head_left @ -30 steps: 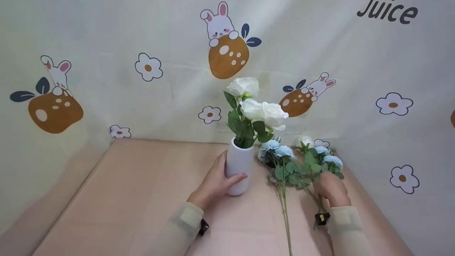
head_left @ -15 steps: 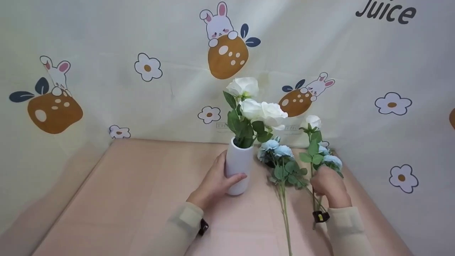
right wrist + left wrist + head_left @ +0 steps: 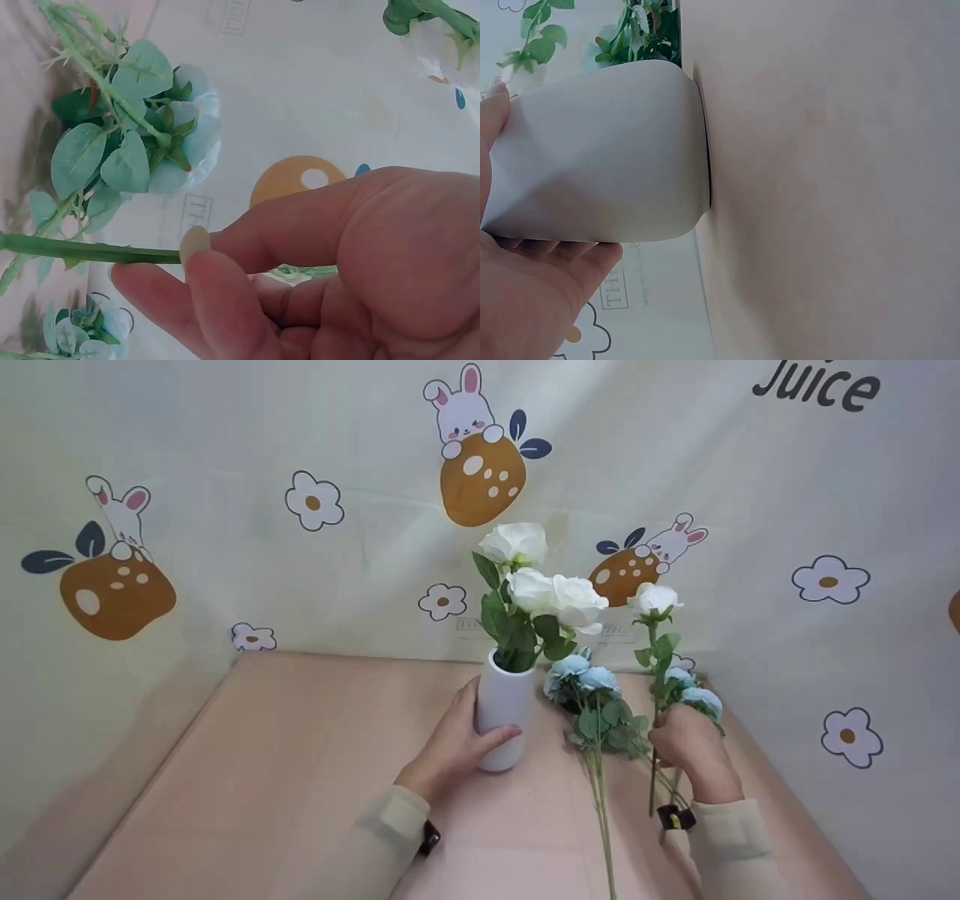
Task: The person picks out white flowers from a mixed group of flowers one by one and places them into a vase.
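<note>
A white vase stands upright on the table with several white roses in it. My left hand grips the vase from its left side, thumb across the front; the left wrist view shows the vase's lower body between thumb and fingers. To the right, my right hand holds a single white rose upright by its green stem. In the right wrist view the stem is pinched between thumb and fingers. Its lower end hangs below the hand in the head view.
Blue flowers on long stems lie on the table between the vase and my right hand. More blue flowers lie behind that hand. A printed cloth hangs along the table's back edge.
The right hand has lifted the white rose from among the lying flowers; it now stands upright and slightly further left. The left hand and vase have stayed in place.
</note>
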Demonstrator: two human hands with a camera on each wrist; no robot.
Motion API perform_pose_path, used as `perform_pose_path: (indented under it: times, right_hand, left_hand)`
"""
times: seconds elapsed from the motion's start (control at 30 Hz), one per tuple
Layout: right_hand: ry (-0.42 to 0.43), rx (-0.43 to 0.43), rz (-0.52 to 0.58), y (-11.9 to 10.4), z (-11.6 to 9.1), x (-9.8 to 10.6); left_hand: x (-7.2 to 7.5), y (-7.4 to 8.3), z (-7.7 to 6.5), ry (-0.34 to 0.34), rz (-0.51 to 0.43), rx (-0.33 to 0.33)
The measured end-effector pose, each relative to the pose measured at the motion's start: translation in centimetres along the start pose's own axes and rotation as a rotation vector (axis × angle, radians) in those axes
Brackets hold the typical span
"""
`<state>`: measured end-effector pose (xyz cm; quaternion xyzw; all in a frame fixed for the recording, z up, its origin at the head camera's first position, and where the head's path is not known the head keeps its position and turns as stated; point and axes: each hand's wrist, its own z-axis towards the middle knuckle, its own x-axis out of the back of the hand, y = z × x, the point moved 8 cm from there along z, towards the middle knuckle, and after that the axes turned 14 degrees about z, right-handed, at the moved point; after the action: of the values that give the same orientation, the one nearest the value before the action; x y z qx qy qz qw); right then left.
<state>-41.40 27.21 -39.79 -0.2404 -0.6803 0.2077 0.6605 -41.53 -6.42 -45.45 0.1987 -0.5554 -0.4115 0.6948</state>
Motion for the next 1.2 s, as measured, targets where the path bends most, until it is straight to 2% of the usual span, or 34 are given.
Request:
perform_pose_path:
  times: [0.27,0.73,1.0,1.2]
  right_hand:
    - [0.015,0.022,0.099,-0.5,-0.4,-0.2]
    - [0.061,0.053,0.124,-1.7,-0.9,0.2]
    - [0.150,0.123,0.110,-3.6,-2.2,1.4]
    - [0.185,0.141,0.172,-4.9,-3.2,1.8]
  left_hand:
    - [-0.1,-0.1,0.1,0.004,-0.005,-0.004]
    - [0.0,0.0,0.0,-0.003,-0.002,0.011]
    - [-0.1,0.0,0.0,0.002,-0.013,-0.005]
    - [-0.1,-0.1,0.0,0.001,-0.025,-0.005]
